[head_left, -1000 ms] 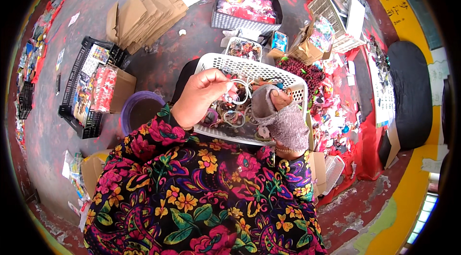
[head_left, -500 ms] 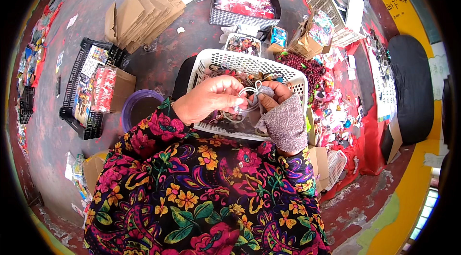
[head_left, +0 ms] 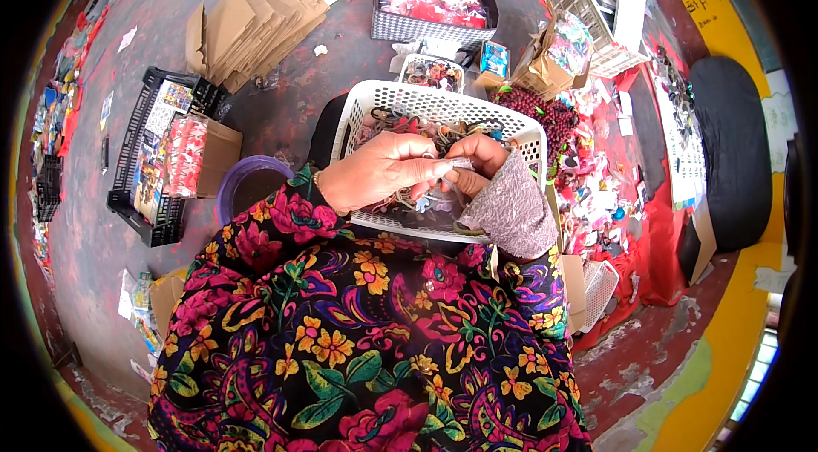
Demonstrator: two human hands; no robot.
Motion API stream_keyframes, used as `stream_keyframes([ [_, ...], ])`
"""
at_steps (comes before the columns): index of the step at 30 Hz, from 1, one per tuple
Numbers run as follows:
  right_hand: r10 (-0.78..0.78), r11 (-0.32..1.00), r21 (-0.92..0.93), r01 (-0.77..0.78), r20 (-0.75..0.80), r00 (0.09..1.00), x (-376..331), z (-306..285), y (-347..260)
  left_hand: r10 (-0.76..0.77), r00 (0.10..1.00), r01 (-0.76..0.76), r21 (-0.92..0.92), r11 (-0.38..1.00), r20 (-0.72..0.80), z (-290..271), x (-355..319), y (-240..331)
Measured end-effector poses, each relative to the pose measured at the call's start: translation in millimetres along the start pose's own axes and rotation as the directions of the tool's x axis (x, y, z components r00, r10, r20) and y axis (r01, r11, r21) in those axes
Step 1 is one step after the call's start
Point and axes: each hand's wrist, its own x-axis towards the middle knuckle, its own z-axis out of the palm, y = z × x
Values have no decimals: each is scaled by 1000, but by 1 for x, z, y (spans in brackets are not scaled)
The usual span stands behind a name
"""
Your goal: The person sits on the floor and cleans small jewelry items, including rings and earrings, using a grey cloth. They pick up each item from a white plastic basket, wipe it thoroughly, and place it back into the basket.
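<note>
Over a white perforated plastic basket (head_left: 521, 124), my two hands meet with their fingertips nearly touching. My left hand (head_left: 379, 172) is closed, its thumb and index finger pinching. Facing it, my right hand (head_left: 479, 164) is closed as well, below a fuzzy grey-mauve cuff (head_left: 511, 205). Between the fingertips shows a small bit of a pale cord loop (head_left: 461, 163); most of it is hidden by my fingers. Beneath my hands the basket holds a tangle of hair ties (head_left: 409, 123) and cords in many colours, with pale ones near its front wall.
Left of the basket stand a purple bucket (head_left: 227, 196) and a black crate (head_left: 162, 226). Flattened cardboard boxes (head_left: 256, 26) lie farther back. Beyond the basket are a small white basket (head_left: 411, 67) and a patterned bin (head_left: 426, 33). Dark red beads (head_left: 550, 120) heap at the right.
My hands have closed in on each other. The pale cord's loops, spread between my fingers before, are now mostly hidden in the pinch. My right wrist has shifted slightly right.
</note>
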Motion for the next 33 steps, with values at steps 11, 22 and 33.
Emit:
stream_keyframes([
  [11, 50, 965, 257, -50, 8, 999, 7, 2, 7, -54, 981, 28, -140, 990, -187, 1, 0, -10],
  [22, 29, 868, 496, -6, -39, 999, 1, 3, 7, -5, 914, -293, -672, 680, -405, -1, 2, -13],
  [33, -133, 927, 343, 149, -70, 989, 4, 5, 5, -71, 995, 88, -254, 963, 73, 4, -2, 0],
])
